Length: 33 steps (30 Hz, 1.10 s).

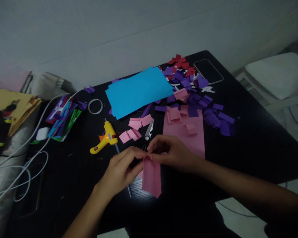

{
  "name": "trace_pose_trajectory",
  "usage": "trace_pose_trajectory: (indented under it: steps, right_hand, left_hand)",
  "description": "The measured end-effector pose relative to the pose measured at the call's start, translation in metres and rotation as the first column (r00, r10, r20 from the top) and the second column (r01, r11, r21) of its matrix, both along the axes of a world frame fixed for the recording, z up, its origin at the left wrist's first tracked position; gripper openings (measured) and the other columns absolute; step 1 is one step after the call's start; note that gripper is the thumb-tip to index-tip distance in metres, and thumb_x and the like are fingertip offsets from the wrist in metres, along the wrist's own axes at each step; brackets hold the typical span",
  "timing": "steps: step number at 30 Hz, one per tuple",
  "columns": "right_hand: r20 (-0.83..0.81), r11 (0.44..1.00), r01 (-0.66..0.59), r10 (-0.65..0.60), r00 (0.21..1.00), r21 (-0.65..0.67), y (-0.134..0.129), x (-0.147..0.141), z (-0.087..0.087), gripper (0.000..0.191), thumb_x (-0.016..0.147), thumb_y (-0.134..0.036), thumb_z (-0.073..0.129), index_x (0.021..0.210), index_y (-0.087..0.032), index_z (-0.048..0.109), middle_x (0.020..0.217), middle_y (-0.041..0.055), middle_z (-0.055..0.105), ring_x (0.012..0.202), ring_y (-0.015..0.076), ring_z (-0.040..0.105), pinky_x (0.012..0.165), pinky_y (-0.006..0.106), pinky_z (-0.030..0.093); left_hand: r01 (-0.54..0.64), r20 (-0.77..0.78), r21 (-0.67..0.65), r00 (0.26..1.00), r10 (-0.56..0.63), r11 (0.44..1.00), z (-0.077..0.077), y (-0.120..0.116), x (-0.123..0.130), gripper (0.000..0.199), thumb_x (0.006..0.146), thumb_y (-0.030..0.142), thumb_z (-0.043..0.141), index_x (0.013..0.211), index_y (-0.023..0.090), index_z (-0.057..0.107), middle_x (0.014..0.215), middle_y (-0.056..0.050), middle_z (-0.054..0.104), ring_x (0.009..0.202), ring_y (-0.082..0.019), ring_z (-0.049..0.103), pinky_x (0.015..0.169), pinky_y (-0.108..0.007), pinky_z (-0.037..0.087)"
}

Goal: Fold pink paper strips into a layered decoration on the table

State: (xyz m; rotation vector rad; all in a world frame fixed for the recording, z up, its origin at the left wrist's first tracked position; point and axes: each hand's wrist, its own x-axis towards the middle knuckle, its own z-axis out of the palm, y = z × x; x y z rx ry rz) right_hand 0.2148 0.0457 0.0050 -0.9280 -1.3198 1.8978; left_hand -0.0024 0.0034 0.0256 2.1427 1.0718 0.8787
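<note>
Near the table's front edge, a creased strip of pink paper (pixel 151 178) hangs from the fingers of both hands. My left hand (pixel 123 167) pinches its top edge from the left. From the right, my right hand (pixel 172 152) grips the same edge, its fingertips close to the left ones. Just beyond the hands lie scissors (pixel 149 130), their handles partly hidden. Folded pink paper pieces (pixel 130 135) rest left of the scissors. Under my right hand is a larger pink sheet (pixel 197 143) with several small folded pieces on it.
A yellow glue gun (pixel 106 137) with a small orange light lies left of the hands. Blue sheets (pixel 139 92) lie behind. Purple scraps (pixel 220 120), red scraps (pixel 180 62) and a clear phone case (pixel 208 71) are at the right. White cables (pixel 27 168) loop at left, near a tape roll (pixel 95 106).
</note>
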Motion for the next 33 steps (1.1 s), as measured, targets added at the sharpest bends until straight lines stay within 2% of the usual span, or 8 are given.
trace_pose_trajectory:
  steps: [11, 15, 20, 24, 29, 33]
  right_hand:
    - [-0.020, 0.999, 0.000, -0.001, 1.000, -0.036, 0.001, 0.000, 0.001, 0.017, 0.076, -0.023, 0.083, 0.088, -0.018, 0.071, 0.084, 0.0012, 0.074, 0.078, 0.0146, 0.072, 0.075, 0.029, 0.059]
    - [-0.010, 0.999, -0.021, 0.020, 1.000, -0.046, 0.002, 0.000, -0.001, 0.016, 0.076, -0.019, 0.082, 0.089, -0.018, 0.072, 0.085, 0.0011, 0.075, 0.078, 0.0141, 0.072, 0.076, 0.029, 0.058]
    - [0.025, 0.996, -0.081, 0.082, 0.996, -0.032, 0.003, 0.001, -0.001, 0.015, 0.076, -0.016, 0.079, 0.090, -0.019, 0.072, 0.083, 0.0002, 0.075, 0.078, 0.0141, 0.073, 0.075, 0.028, 0.058]
    - [0.021, 0.995, -0.079, 0.081, 0.997, -0.053, 0.002, 0.000, -0.002, 0.017, 0.076, -0.016, 0.080, 0.090, -0.019, 0.072, 0.084, 0.0007, 0.076, 0.078, 0.0138, 0.072, 0.076, 0.028, 0.058]
    - [-0.037, 0.988, -0.068, 0.064, 0.997, -0.136, 0.002, -0.001, -0.005, 0.022, 0.073, -0.017, 0.083, 0.091, -0.018, 0.070, 0.081, -0.0007, 0.075, 0.073, 0.0120, 0.071, 0.071, 0.025, 0.056]
    - [-0.017, 0.988, -0.089, 0.087, 0.996, -0.124, 0.003, 0.000, -0.008, 0.022, 0.073, -0.018, 0.083, 0.092, -0.017, 0.071, 0.082, -0.0004, 0.075, 0.074, 0.0130, 0.071, 0.070, 0.025, 0.055]
  left_hand:
    - [-0.039, 0.007, -0.005, 0.999, 0.039, 0.999, -0.001, 0.001, 0.001, 0.012, 0.096, 0.018, 0.069, 0.109, 0.018, 0.068, 0.096, -0.007, 0.077, 0.085, -0.017, 0.075, 0.075, -0.026, 0.063]
    - [-0.061, 0.022, -0.027, 0.998, 0.062, 0.998, -0.001, 0.000, 0.001, 0.014, 0.095, 0.018, 0.072, 0.109, 0.018, 0.070, 0.092, -0.006, 0.077, 0.080, -0.016, 0.074, 0.072, -0.024, 0.063]
    - [-0.072, 0.028, -0.103, 0.997, 0.076, 0.992, -0.003, 0.000, 0.001, 0.014, 0.093, 0.015, 0.071, 0.107, 0.018, 0.072, 0.093, -0.006, 0.078, 0.079, -0.016, 0.075, 0.073, -0.025, 0.064]
    - [-0.070, 0.050, -0.165, 0.996, 0.079, 0.984, -0.004, 0.000, 0.001, 0.017, 0.091, 0.013, 0.074, 0.106, 0.019, 0.072, 0.092, -0.004, 0.077, 0.078, -0.014, 0.074, 0.072, -0.023, 0.063]
    - [-0.067, 0.085, -0.249, 0.992, 0.091, 0.966, -0.003, 0.002, 0.002, 0.014, 0.090, 0.017, 0.077, 0.103, 0.019, 0.071, 0.085, -0.001, 0.076, 0.072, -0.012, 0.073, 0.068, -0.019, 0.060]
    - [-0.061, 0.078, -0.273, 0.993, 0.085, 0.960, 0.000, 0.004, 0.004, 0.011, 0.090, 0.020, 0.077, 0.098, 0.017, 0.071, 0.079, -0.002, 0.076, 0.066, -0.013, 0.073, 0.064, -0.020, 0.060]
